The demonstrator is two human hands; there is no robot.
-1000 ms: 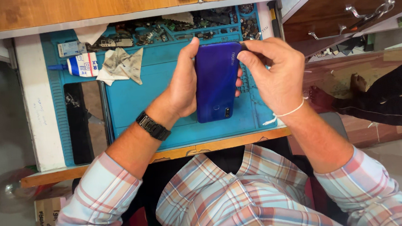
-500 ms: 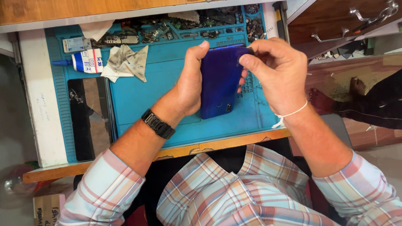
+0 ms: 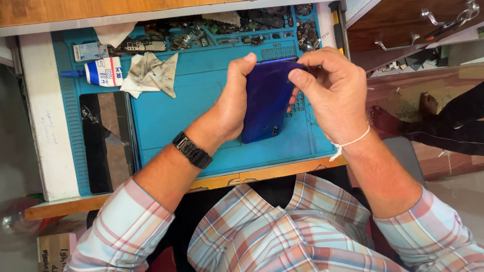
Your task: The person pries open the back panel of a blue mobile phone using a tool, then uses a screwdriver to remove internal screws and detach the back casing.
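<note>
A dark blue phone (image 3: 265,102) is held back side up above the teal work mat (image 3: 194,108). My left hand (image 3: 233,99) grips its left edge, thumb hooked over the top corner. My right hand (image 3: 333,91) pinches the phone's upper right edge with thumb and fingertips. A black watch sits on my left wrist and a white thread on my right wrist. The phone's screen side is hidden.
A glue tube (image 3: 99,72) and a crumpled stained cloth (image 3: 151,73) lie at the mat's upper left. A black cracked screen panel (image 3: 107,141) rests at the left. Several small parts fill the trays (image 3: 217,34) at the back. Another person's legs (image 3: 453,116) show at right.
Both hands with the phone have shifted slightly toward the mat's back edge. My right fingers have slid onto the phone's upper right edge.
</note>
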